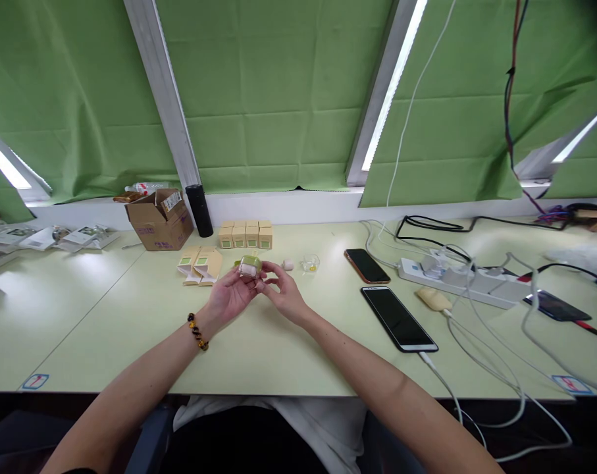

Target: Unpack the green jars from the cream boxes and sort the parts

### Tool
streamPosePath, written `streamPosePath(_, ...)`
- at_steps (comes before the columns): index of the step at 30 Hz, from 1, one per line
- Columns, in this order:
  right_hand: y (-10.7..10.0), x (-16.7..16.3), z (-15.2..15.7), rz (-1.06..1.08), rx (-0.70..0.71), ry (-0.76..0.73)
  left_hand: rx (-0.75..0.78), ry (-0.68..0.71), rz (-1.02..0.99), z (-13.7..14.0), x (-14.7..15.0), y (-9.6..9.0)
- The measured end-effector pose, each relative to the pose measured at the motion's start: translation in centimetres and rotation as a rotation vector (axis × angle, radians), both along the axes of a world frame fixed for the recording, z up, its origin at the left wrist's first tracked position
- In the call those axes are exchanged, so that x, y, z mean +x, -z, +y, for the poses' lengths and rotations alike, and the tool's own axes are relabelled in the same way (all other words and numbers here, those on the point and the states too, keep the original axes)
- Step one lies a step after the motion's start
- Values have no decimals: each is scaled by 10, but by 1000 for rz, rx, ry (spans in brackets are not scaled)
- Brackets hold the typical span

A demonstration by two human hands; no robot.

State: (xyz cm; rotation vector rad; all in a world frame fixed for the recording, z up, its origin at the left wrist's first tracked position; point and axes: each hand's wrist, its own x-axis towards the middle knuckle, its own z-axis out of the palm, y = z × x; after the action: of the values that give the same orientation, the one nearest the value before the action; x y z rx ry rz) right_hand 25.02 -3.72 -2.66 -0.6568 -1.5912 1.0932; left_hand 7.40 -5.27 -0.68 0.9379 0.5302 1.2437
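A small clear container (249, 266) shows a green part at its top and something pale pink inside. My left hand (229, 294), palm up, cradles it from below with the fingers curled around. From the right, my right hand (284, 295) pinches its side between thumb and fingers. Just beyond my right hand lie a small pale pink piece (287, 264) and a clear, open-looking cup (310, 264) with a bit of yellow in it. Two kraft boxes with open flaps (200, 266) lie left of the container.
Several closed kraft boxes (245, 235) stand in a row near the wall. Behind are a cardboard carton (162, 222) and a black bottle (199, 210). Two phones (399, 318), a power strip (463, 282) and loose cables occupy the right. Bagged items (66, 237) lie far left.
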Motion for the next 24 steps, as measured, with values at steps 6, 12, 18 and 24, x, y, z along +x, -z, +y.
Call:
streamPosePath(6,3,-2,0,-23,-43,-25,40,-3,109,-2,1,3)
streamPosePath(12,-2,1,-1,5,-9,2,83,7,74,-3,-1,1)
streamPosePath(18,-10,7,-2,37,26,79,363,-246,410,3,-2,9)
streamPosePath(24,-7,5,1,97,-8,86,849,-588,1020,-5,-4,12)
